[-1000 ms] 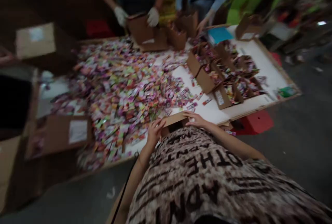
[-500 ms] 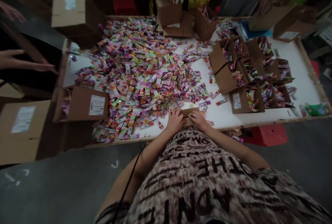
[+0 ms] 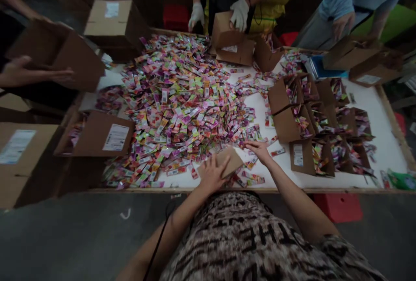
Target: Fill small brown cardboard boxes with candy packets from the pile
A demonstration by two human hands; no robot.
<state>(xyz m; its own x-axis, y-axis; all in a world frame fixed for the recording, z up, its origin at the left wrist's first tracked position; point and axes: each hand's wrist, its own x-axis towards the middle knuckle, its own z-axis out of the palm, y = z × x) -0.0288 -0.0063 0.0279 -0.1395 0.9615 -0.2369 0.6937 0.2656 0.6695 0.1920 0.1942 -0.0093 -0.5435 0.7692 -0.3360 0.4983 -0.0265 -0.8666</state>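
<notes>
My left hand [image 3: 212, 174] lies across a small cardboard box [image 3: 234, 162] at the near edge of the table, its fingers over the box and holding it at a tilt. To the right, my right hand [image 3: 260, 149] reaches over the edge of a big pile of small colourful packets [image 3: 182, 103]. Its fingers are drawn together at the packets; whether one is between the fingertips is too small to make out. Several loose packets [image 3: 253, 178] lie on the white tabletop just below it.
Several open boxes full of packets [image 3: 294, 157] stand in rows at right. A labelled carton [image 3: 107, 133] stands at left. Across the table, a person's gloved hand [image 3: 239, 14] touches a box. At far left another person's hand [image 3: 29, 73] holds an open carton. A red stool [image 3: 339, 207] stands below.
My right hand has left the small box and moved right to the packets. My left hand stays on the box, now tilted. The person at left has brought an open carton into view.
</notes>
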